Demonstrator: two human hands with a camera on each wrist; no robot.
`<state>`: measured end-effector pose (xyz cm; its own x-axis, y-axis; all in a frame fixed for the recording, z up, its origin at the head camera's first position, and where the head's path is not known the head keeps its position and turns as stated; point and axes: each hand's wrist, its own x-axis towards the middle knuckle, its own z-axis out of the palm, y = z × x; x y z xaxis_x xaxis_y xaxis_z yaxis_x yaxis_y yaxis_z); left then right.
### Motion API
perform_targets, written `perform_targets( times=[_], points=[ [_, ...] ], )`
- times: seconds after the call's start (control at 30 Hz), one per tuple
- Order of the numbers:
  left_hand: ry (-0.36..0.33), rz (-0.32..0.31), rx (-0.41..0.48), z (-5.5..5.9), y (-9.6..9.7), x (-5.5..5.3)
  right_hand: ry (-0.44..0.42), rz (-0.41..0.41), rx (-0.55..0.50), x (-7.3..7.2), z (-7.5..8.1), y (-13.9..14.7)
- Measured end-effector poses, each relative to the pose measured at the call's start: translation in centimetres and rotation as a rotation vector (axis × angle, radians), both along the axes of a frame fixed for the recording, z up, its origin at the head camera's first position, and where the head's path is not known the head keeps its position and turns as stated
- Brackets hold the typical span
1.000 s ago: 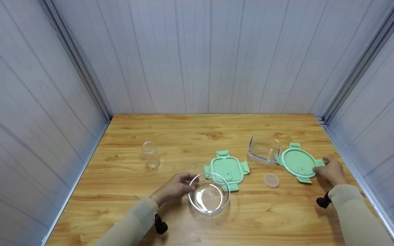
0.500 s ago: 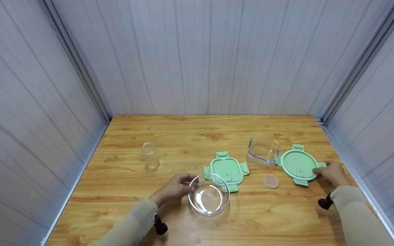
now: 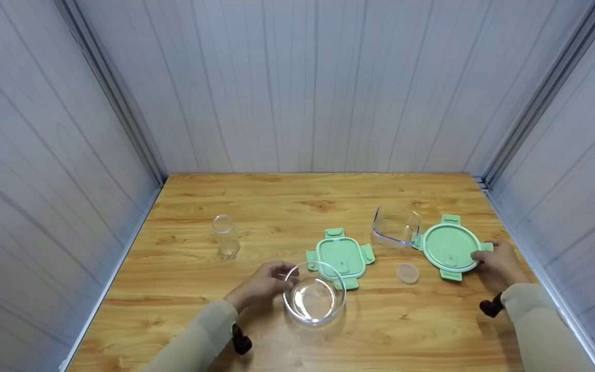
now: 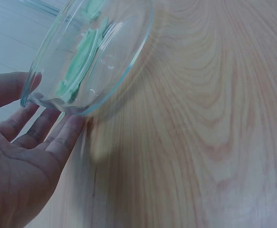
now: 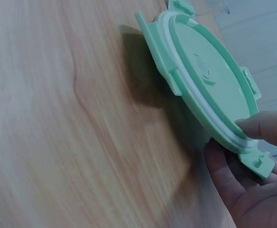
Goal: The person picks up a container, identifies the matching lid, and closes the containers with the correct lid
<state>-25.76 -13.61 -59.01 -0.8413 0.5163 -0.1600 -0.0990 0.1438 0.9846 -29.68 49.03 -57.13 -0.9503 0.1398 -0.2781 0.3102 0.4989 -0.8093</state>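
My left hand (image 3: pixel 265 281) holds a round clear glass bowl (image 3: pixel 340 307) by its left rim. In the left wrist view the thumb (image 4: pixel 14 88) hooks over the rim of the bowl (image 4: pixel 124 61), with the other fingers against its outside. At the right, my right hand (image 3: pixel 501 261) pinches a round green snap-lock lid (image 3: pixel 450 243) near one tab. The right wrist view has the thumb on top of this lid (image 5: pixel 214 71) and fingers beneath. A shadow on the wood shows at least part of the lid raised off the table.
A squarish green lid (image 3: pixel 340 253) lies just behind the bowl, partly seen through it. A squarish clear container (image 3: pixel 396 227) stands left of the round lid. A small translucent disc (image 3: pixel 407 274) lies nearer, and a clear glass jar (image 3: pixel 226 237) stands left. Panels (image 3: pixel 297 88) enclose the table (image 3: pixel 266 196).
The round lid has turned slightly clockwise in my right hand, its near tab swinging left. My left hand and the bowl have stayed nearly in place.
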Motion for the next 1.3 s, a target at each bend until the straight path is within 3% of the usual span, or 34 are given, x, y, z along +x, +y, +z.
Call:
perform_targets(
  times=[0.2,0.67,1.0,1.3],
  points=[
    [-0.03,0.005,0.025,-0.1,0.0,-0.1,-0.009,-0.025,0.001,0.1,0.2,-0.4],
    [-0.016,0.006,0.005,0.0,0.0,0.0,-0.017,-0.119,0.031,0.1,0.7,-1.3],
    [-0.02,-0.025,0.029,0.0,0.1,0.1,0.061,-0.144,0.144,0.2,1.3,-1.2],
    [-0.014,-0.018,0.01,0.1,0.1,0.0,0.098,-0.254,0.087,0.0,2.2,-1.6]
  ],
)
